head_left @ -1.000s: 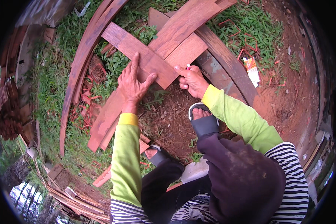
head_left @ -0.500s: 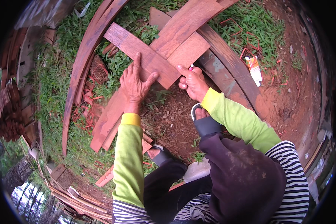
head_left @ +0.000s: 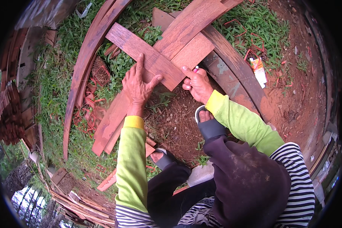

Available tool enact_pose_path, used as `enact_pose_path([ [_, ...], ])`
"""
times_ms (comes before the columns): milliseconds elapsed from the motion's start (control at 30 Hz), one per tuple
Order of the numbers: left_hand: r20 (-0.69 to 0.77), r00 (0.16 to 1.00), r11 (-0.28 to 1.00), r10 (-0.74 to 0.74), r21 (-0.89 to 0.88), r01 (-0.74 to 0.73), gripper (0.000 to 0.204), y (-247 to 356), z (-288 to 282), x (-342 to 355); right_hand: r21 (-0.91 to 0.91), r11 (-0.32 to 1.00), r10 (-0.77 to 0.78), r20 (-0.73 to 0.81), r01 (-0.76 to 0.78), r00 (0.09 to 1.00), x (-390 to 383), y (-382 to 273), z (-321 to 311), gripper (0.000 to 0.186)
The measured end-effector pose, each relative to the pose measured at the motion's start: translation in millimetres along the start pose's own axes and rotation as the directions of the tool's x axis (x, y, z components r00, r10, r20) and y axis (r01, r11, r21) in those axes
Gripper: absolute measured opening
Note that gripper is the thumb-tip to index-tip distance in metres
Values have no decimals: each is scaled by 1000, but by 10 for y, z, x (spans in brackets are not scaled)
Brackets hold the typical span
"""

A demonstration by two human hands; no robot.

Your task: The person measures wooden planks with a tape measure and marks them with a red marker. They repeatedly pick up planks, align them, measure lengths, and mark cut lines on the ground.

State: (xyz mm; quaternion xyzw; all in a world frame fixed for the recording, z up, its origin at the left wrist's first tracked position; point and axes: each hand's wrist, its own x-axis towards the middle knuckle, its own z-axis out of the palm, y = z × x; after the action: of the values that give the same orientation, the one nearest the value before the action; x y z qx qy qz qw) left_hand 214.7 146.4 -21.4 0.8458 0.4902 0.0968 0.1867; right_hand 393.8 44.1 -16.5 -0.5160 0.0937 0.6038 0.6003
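Note:
A short reddish-brown board (head_left: pixel 148 55) lies diagonally across crossed planks (head_left: pixel 184 21). My left hand (head_left: pixel 140 86) rests on it from the lower left, fingers apart, with the index fingertip on its surface. At the board's right end, my right hand (head_left: pixel 195 83) is closed round a small pink-and-white pen (head_left: pixel 196 68), its thumb at the board's corner; the pen is mostly hidden by my fingers. A lighter plank (head_left: pixel 193 49) sits beneath the board's right part, and another plank (head_left: pixel 108 123) extends below my left hand.
Long curved planks (head_left: pixel 85 64) lie on the left over grass and orange scraps. Dark boards (head_left: pixel 235 68) and a white-and-orange packet (head_left: pixel 258 74) lie at the right. A wood stack (head_left: pixel 11 114) is at the far left edge. My sandalled feet are below the boards.
Since a second ago the view has shifted very slightly, with boards and arms appearing a little further right. Both hands keep the same grip and position on the board.

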Motion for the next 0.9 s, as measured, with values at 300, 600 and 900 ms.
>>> enact_pose_path([
  [300, 8, 1000, 1000, -20, -18, 20, 94, 18, -8, 3, -20, 999, 28, 62, -27, 998, 30, -10, -11, 25],
  [600, 47, 997, 997, -55, -45, 57, 97, 56, -28, 18, -41, 999, 20, 34, -19, 999, 59, 36, -23, 29],
  [900, 20, 999, 999, -28, -42, 29, 95, 67, -12, 47, -121, 988, 97, -38, -100, 995, 18, -80, 49, 25],
])
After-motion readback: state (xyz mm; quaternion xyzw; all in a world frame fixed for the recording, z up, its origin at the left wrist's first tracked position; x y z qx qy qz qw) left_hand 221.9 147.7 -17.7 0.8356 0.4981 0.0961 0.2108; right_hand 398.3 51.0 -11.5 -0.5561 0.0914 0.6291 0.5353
